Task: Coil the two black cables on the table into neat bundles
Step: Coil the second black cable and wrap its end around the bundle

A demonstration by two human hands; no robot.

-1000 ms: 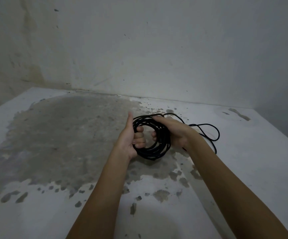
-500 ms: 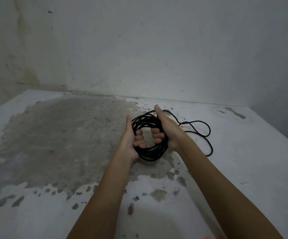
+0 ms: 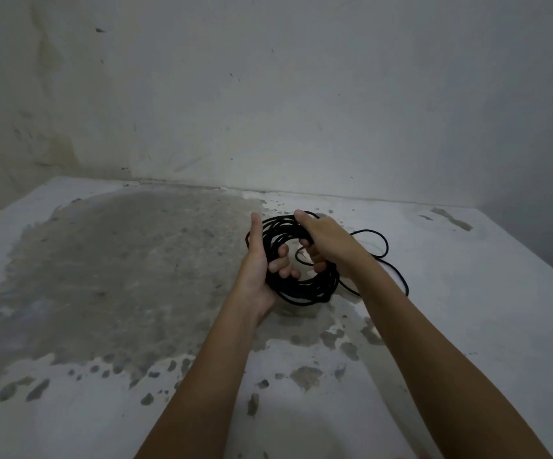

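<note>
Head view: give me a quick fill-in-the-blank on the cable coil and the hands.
1. The coil held in both hands is ____ in colour.
2. The left hand grips the coil's ____ side, and the right hand grips the opposite side.
3. The uncoiled tail lies on the table to the ____ of the coil.
Missing words: black; left; right.

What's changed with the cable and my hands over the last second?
The right hand moved from lying over the top of the black cable coil to curling its fingers through the middle. The loose loop on the right looks drawn in closer to the coil. The left hand keeps gripping the coil's left side, thumb up.
</note>
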